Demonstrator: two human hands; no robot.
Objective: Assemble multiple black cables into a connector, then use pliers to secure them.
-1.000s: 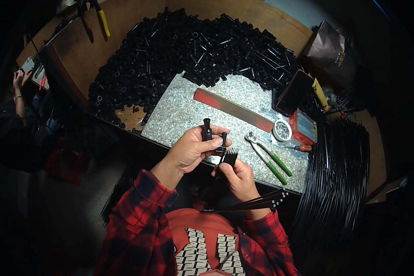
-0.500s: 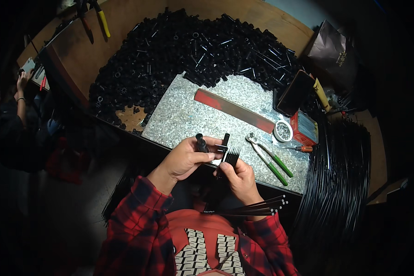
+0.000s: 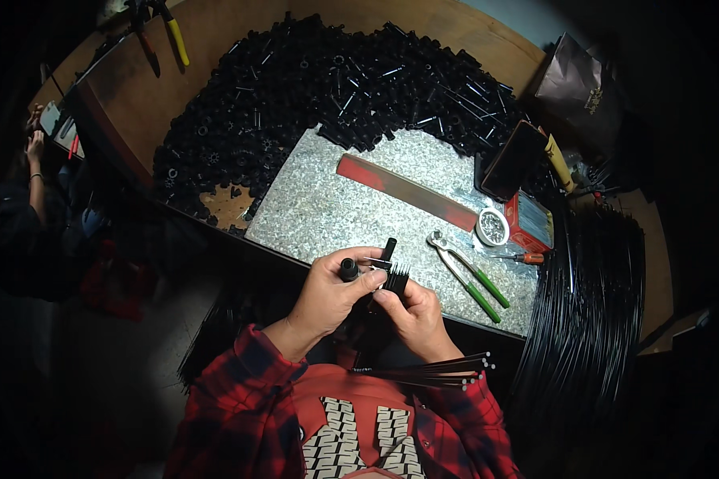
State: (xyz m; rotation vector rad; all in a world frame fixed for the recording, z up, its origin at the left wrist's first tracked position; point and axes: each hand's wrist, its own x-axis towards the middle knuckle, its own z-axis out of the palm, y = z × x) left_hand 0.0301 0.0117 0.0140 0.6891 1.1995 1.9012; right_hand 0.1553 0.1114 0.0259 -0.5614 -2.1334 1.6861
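Close together at the near edge of the board, both my hands are closed on black parts. My left hand (image 3: pixel 315 295) grips a black tubular plastic part (image 3: pixel 349 270), its round end facing up, and a slim black stick (image 3: pixel 389 249) stands at its fingertips. A bundle of thin black rods (image 3: pixel 399 281) is pinched in my right hand (image 3: pixel 417 319), their pale ends fanned like a comb. My left thumb meets these ends, and the exact joint is hidden by the fingers. Long dark rods with pale round tips (image 3: pixel 465 371) stick out below my right wrist.
A heap of small black parts (image 3: pixel 295 96) covers the back of the speckled board (image 3: pixel 295 215). On it lie a red-ended wooden bar (image 3: pixel 407 193), green-handled pincers (image 3: pixel 467 274) and a white tub (image 3: pixel 492 227). Long black rods (image 3: pixel 583 311) hang at right. Another person's hand (image 3: pixel 35 147) shows far left.
My left thumb has moved right onto the rod ends, and the tubular part has tipped so its round end faces up more. My right hand has shifted slightly down and right.
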